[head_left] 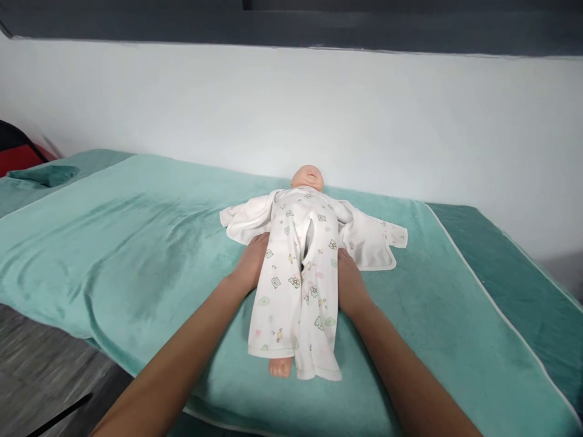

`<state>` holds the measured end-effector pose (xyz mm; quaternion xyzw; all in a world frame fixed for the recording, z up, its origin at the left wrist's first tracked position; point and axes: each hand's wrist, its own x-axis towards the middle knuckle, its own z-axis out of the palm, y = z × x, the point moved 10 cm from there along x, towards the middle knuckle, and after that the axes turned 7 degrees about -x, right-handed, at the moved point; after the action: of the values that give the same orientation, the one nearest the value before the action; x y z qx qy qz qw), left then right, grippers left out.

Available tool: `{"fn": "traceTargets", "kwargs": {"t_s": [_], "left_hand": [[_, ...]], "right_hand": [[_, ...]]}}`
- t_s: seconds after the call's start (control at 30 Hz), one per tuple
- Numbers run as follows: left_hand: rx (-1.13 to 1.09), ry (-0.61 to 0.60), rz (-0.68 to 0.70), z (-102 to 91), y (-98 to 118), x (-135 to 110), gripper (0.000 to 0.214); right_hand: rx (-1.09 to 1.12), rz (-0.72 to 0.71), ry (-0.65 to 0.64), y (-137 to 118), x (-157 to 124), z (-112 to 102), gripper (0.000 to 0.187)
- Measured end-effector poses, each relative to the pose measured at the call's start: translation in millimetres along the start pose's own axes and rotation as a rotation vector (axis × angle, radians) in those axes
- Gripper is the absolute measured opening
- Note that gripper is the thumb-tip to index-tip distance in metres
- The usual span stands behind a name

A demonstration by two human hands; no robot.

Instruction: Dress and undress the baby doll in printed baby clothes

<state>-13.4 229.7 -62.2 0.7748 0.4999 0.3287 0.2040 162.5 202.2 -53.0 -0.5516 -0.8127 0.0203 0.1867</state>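
A baby doll lies on its back on the green cover, its head toward the wall. White baby trousers with small animal prints cover its legs and reach high up its front. One doll foot sticks out of the trouser leg on the left; the other foot is hidden. Around the doll's arms is a white baby shirt, its sides spread out. My left hand is closed at the left edge of the trousers, and my right hand at the right edge. Cloth hides part of the fingers of both.
The light green cover is spread over a bed and has wrinkles on the left. Darker green cloth shows at the right. Behind the bed stands a white wall. A red and black item is at the far left.
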Motion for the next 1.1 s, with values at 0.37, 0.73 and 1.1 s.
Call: {"fn": "traceTargets", "kwargs": {"t_s": [0.37,0.73,1.1], "left_hand": [[0.034,0.023,-0.018,-1.0,-6.3,25.5,0.034],[-0.061,0.094,-0.082,-7.9,-15.1,28.5,0.021],[0.198,0.028,0.191,-12.0,11.7,-15.0,0.020]], "right_hand": [[0.023,-0.028,0.013,-0.3,-6.9,3.1,0.030],[0.106,0.015,0.041,-4.6,-5.6,-5.5,0.026],[0.297,-0.042,0.063,9.2,-17.3,-17.0,0.021]]}}
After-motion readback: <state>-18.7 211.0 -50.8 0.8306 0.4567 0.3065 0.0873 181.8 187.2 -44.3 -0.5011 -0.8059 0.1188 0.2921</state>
